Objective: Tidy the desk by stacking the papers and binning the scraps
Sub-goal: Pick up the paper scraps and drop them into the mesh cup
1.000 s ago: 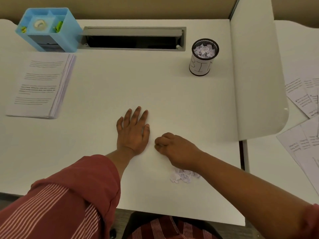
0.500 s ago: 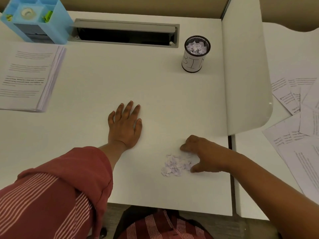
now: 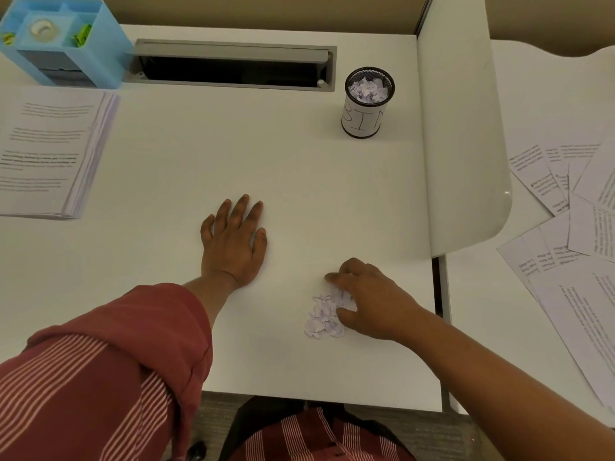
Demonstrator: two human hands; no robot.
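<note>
Our right hand [image 3: 372, 301] has swung back onto the scraps [image 3: 324, 316], fingers curling, seemingly gathering them for the bin [image 3: 364, 123], while our left hand [image 3: 233, 244] stays flat.

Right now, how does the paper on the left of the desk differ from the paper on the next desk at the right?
The left papers lie in one squared stack; the right papers are spread loose, overlapping at many angles. The stack lies whole in view; the loose sheets run off the frame. Both are white printed sheets.

Your scraps [image 3: 322, 317]: loose pale heap at 5 o'clock | paper stack [image 3: 50, 154]: squared, 10 o'clock | bin [image 3: 365, 106]: upright, scrap-filled, 1 o'clock
</note>
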